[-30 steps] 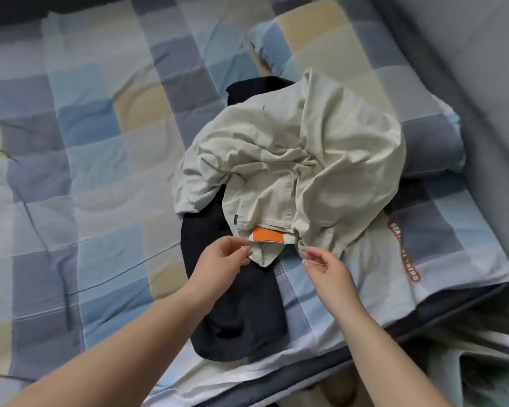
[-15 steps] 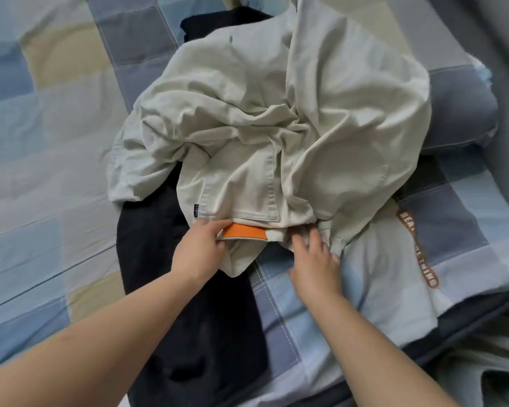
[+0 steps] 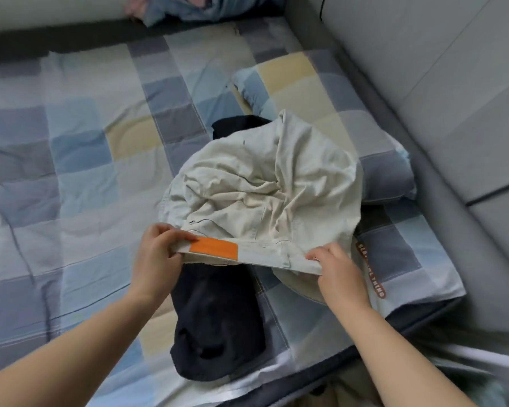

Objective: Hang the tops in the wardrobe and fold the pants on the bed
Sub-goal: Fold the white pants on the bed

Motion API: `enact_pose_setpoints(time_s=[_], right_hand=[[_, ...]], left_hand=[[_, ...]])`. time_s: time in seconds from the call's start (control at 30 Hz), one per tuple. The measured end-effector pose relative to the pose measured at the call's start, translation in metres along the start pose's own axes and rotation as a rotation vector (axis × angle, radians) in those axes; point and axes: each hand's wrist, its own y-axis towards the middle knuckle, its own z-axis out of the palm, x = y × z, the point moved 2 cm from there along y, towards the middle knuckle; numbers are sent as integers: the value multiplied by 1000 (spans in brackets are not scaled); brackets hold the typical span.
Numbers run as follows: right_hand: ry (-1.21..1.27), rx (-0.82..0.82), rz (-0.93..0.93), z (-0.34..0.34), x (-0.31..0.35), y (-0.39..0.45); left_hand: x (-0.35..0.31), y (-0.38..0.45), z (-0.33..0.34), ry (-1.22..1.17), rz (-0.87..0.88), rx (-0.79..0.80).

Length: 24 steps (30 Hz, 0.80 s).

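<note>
- The crumpled cream cotton pants (image 3: 265,195) lay on the blue-and-yellow checked bedsheet (image 3: 71,160), partly over a dark navy garment (image 3: 218,318).
- The left hand (image 3: 156,259) pinched the waistband beside its orange label (image 3: 213,248).
- The right hand (image 3: 338,274) gripped the waistband's other end, fingers curled.

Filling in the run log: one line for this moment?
step: fold pants | left hand, right hand: pinch waistband of crumpled beige cotton pants | on checked bedsheet
</note>
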Motion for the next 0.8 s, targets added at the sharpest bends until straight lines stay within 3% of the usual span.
enact_pose_setpoints(time_s=[0.33, 0.57, 0.7, 0.8], right_hand=[[-130, -323, -282, -223, 130, -56], [-291, -483, -287, -357, 230, -107], [-213, -480, -246, -417, 279, -129], [-135, -472, -245, -448, 315, -139]], left_hand=[[-141, -8, -228, -35, 264, -275], [-231, -29, -420, 14, 441, -536], [-261, -59, -523, 223, 511, -649], [-270, -98, -580, 617, 556, -699]])
